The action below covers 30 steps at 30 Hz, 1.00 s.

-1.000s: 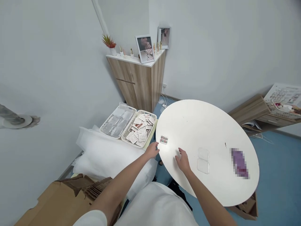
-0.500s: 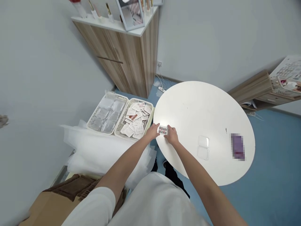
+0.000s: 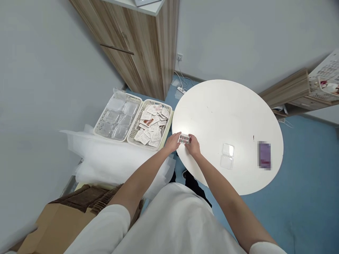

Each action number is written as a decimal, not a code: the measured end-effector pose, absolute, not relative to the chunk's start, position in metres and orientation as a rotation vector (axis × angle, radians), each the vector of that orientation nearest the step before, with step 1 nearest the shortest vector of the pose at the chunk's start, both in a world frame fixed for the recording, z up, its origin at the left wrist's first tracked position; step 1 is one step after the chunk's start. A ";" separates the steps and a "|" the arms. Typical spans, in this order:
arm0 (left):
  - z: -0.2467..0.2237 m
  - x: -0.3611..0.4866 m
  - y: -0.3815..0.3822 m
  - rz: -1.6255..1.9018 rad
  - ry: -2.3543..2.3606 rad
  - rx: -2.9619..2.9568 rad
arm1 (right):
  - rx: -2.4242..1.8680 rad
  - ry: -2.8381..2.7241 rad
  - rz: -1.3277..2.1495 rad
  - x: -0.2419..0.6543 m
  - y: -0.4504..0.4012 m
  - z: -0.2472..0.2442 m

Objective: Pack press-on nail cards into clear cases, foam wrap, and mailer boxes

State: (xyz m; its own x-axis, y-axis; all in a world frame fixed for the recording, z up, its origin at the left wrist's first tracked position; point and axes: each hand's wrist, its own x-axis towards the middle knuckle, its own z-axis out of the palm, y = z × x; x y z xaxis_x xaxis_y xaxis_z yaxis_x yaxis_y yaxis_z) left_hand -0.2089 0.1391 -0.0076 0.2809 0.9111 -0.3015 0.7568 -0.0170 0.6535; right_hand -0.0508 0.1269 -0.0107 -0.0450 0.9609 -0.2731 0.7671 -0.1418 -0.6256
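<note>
Over the near left edge of the round white table (image 3: 227, 106), I hold a small card of press-on nails (image 3: 184, 138) between both hands. My left hand (image 3: 172, 142) grips its left side and my right hand (image 3: 194, 145) its right side. Two rows of coloured nails face up on the card. To the right of my right hand, a clear plastic case (image 3: 227, 156) lies opened flat on the table, its two halves one above the other.
Left of the table stand a basket of printed cards (image 3: 149, 126) and a basket of clear plastic packs (image 3: 118, 114). White foam sheets (image 3: 113, 158) and a cardboard box (image 3: 53, 225) lie nearer me. A blurred purple item (image 3: 265, 155) rests on the table's right; a wooden cabinet (image 3: 143, 46) stands behind.
The camera view has tipped down a little, so the surroundings sit higher in the picture. Both hands still hold the nail card, which is slightly more tilted.
</note>
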 end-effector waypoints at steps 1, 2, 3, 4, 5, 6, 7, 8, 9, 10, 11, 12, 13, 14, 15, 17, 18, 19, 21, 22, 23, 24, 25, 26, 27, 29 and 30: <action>-0.007 -0.208 0.137 0.271 1.499 1.811 | -1.920 -1.827 0.984 -0.049 0.124 -0.010; -0.007 -0.207 0.135 0.281 1.488 1.818 | -1.891 -1.817 0.995 -0.046 0.120 -0.010; -0.006 -0.206 0.132 0.295 1.478 1.825 | -1.864 -1.814 1.003 -0.043 0.116 -0.009; -0.004 -0.205 0.130 0.308 1.470 1.832 | -1.836 -1.820 1.007 -0.040 0.112 -0.007; -0.002 -0.203 0.127 0.320 1.462 1.837 | -1.807 -1.834 1.007 -0.036 0.108 -0.006; 0.000 -0.200 0.123 0.331 1.452 1.840 | -1.778 -1.850 1.006 -0.031 0.103 -0.004; 0.003 -0.198 0.119 0.343 1.441 1.842 | -1.754 -1.865 1.005 -0.026 0.099 -0.002; 0.006 -0.194 0.115 0.353 1.429 1.840 | -1.735 -1.877 1.005 -0.021 0.093 0.001; 0.008 -0.190 0.110 0.360 1.417 1.837 | -1.724 -1.884 1.004 -0.015 0.088 0.003; 0.011 -0.185 0.105 0.365 1.406 1.836 | -1.718 -1.887 1.002 -0.008 0.083 0.005; 0.014 -0.179 0.100 0.366 1.394 1.838 | -1.715 -1.887 0.996 -0.001 0.077 0.008; 0.016 -0.172 0.095 0.362 1.384 1.843 | -1.710 -1.886 0.988 0.008 0.071 0.010; 0.019 -0.164 0.089 0.358 1.371 1.850 | -1.703 -1.884 0.980 0.017 0.064 0.012; 0.021 -0.156 0.084 0.355 1.355 1.859 | -1.697 -1.878 0.973 0.026 0.058 0.013; 0.023 -0.147 0.078 0.356 1.336 1.869 | -1.694 -1.871 0.971 0.037 0.050 0.015; 0.026 -0.127 0.067 0.356 1.291 1.887 | -1.696 -1.847 0.976 0.060 0.036 0.016; 0.026 -0.116 0.063 0.353 1.266 1.897 | -1.702 -1.832 0.982 0.072 0.029 0.017; 0.027 -0.105 0.058 0.346 1.245 1.908 | -1.709 -1.818 0.988 0.084 0.022 0.017; 0.026 -0.084 0.051 0.329 1.207 1.933 | -1.723 -1.797 0.997 0.108 0.010 0.016; 0.026 -0.073 0.048 0.321 1.191 1.947 | -1.729 -1.790 0.998 0.119 0.005 0.016; 0.025 -0.063 0.046 0.313 1.177 1.961 | -1.734 -1.785 0.996 0.130 0.000 0.015; 0.024 -0.054 0.044 0.305 1.166 1.973 | -1.737 -1.784 0.989 0.141 -0.003 0.014; 0.024 -0.045 0.043 0.297 1.160 1.983 | -1.738 -1.788 0.978 0.150 -0.006 0.013; 0.023 -0.037 0.042 0.287 1.156 1.991 | -1.741 -1.795 0.962 0.159 -0.008 0.012; 0.023 -0.030 0.042 0.277 1.156 1.996 | -1.745 -1.803 0.947 0.167 -0.009 0.010; 0.022 -0.017 0.041 0.256 1.156 2.003 | -1.757 -1.819 0.921 0.181 -0.011 0.007; 0.022 -0.012 0.041 0.243 1.156 2.008 | -1.760 -1.826 0.912 0.186 -0.011 0.005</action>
State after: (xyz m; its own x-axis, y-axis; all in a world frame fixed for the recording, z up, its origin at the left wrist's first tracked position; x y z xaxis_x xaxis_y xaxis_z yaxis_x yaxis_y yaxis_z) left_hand -0.0120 0.0412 0.0219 0.5662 0.7975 -0.2085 0.6460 -0.2723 0.7131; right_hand 0.1864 -0.0108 0.0052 -0.0905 0.9876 -0.1279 0.6955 -0.0292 -0.7179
